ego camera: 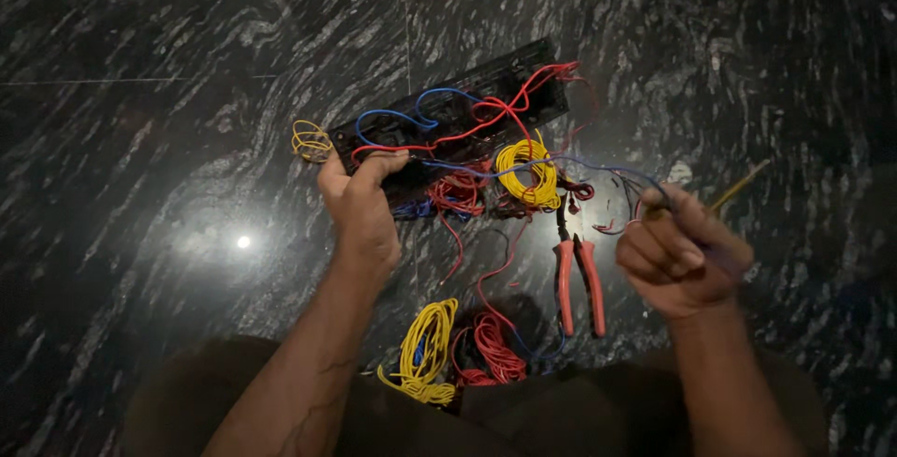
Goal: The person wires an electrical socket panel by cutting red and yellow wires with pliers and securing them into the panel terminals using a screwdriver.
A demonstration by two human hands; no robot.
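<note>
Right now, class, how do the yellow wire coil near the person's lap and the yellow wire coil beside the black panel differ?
The yellow wire coil near the lap is long, loose and stretched out; the yellow wire coil beside the black panel is rounder and more tightly wound. The lap coil lies next to a red wire bundle; the panel coil sits above the red-handled pliers, crossed by blue wire. Both are yellow and rest on the dark marble floor.

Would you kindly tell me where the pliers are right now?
In the head view, the red-handled pliers lie on the dark floor, right of centre, just left of the right hand and below a yellow wire coil.
</note>
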